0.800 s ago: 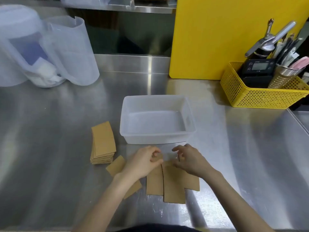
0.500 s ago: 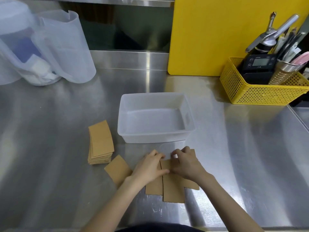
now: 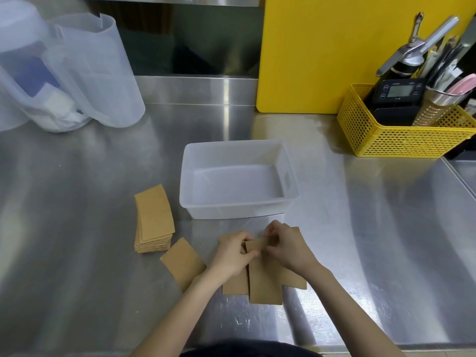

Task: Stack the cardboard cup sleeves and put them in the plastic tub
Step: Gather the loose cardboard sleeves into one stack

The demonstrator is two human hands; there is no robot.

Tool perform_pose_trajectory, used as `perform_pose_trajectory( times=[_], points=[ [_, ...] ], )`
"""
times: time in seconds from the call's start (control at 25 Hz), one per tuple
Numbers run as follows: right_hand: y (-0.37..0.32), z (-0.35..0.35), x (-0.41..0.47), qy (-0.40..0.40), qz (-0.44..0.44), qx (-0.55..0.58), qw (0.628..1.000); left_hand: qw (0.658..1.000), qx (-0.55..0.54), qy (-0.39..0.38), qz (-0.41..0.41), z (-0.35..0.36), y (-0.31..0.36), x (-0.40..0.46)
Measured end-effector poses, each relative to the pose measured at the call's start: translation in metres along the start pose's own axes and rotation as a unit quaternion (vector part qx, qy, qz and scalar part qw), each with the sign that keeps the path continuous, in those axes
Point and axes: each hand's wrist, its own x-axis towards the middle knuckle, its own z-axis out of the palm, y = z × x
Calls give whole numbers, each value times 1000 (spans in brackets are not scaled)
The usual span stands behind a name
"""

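A translucent white plastic tub point(image 3: 189, 173) stands in the middle of the steel counter with nothing in it. Left of it lies a neat stack of brown cardboard sleeves point(image 3: 153, 219). One loose sleeve point(image 3: 183, 262) lies flat nearer to me. In front of the tub several sleeves overlap in a loose pile point(image 3: 264, 284). My left hand point(image 3: 233, 255) and my right hand point(image 3: 289, 247) meet over that pile, and both pinch the far end of its top sleeve, lifted slightly off the others.
A yellow mesh basket point(image 3: 401, 140) with a scale and utensils stands at the back right. A yellow board point(image 3: 322, 55) leans against the back wall. Translucent plastic jugs point(image 3: 103, 73) stand at the back left. The counter's edge is near my body.
Both hands have slid a little toward me over the pile and closed on the top sleeve's far end, which now stands lifted between the fingers.
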Motion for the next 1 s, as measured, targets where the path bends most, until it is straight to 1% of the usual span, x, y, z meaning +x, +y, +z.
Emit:
perform_pose_trajectory(
  times=[0.12, 0.24, 0.32, 0.4, 0.56, 0.64, 0.84, 0.92, 1.0],
  points=[
    [-4, -12, -3, 27, -13, 61, 998, 989, -145, 12, -31, -8, 2, 0],
    [1, -21, 0, 62, 5, 91, 994, 979, -202, 14, -40, -19, 1, -4],
    [11, -23, 3, 81, 33, 71, 994, 976, -213, 19, -42, -24, -4, -5],
    [20, -22, 6, 83, 65, 30, 994, 974, -221, 24, -49, -29, -8, -7],
    [25, -18, 5, 44, 113, -53, 991, 969, -239, 46, -45, -35, -11, -9],
    [24, -16, 5, 34, 130, -70, 988, 965, -252, 56, -44, -37, -10, -8],
    [23, -16, 8, 25, 159, -49, 986, 964, -253, 66, -42, -37, -11, -9],
    [25, -13, 7, 31, 146, -30, 988, 965, -249, 66, -45, -37, -12, -10],
    [27, -12, 4, 47, 119, 19, 992, 967, -242, 66, -50, -37, -14, -12]
  ],
)
